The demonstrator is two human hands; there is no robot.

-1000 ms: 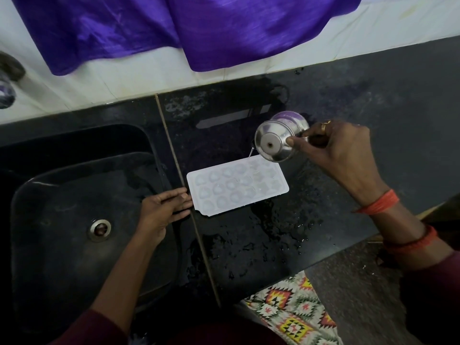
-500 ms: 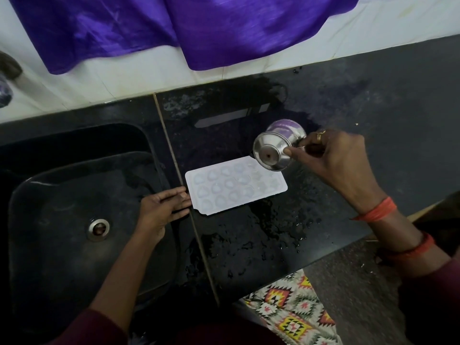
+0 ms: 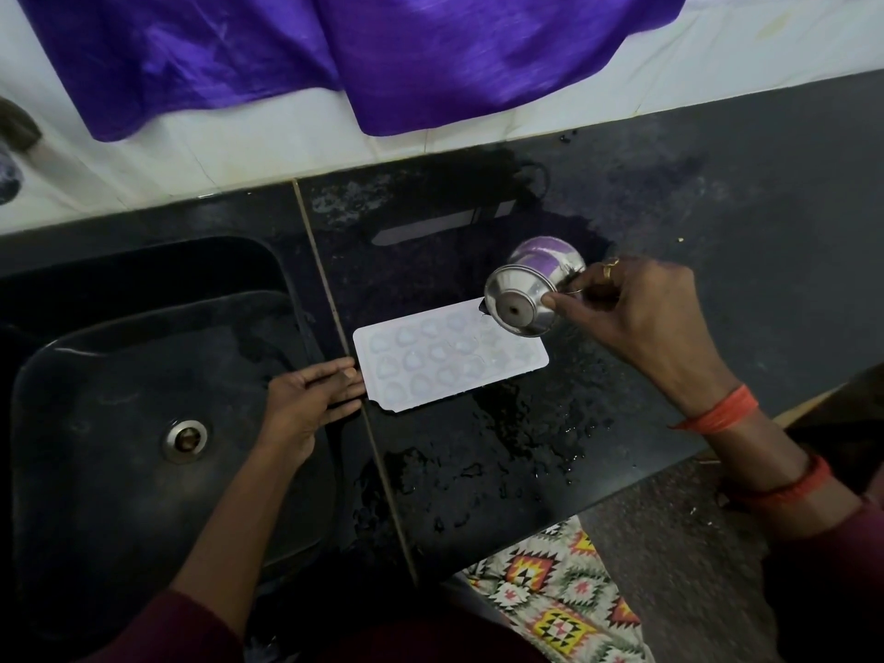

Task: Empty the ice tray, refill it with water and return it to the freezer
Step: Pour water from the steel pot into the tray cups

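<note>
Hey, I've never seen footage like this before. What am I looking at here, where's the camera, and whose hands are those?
There is no machine here: these are a person's two bare hands. The single camera is worn on the person's head and looks down, so you see the scene as they do.

Below is a black counter with wet patches, and a dark sink to its left. A purple cloth hangs on the wall behind.

A white ice tray lies flat on the counter. The left hand rests with straight fingers at the tray's left end. The right hand holds a small steel cup, tipped on its side above the tray's right end. I cannot make out a stream of water.
</note>
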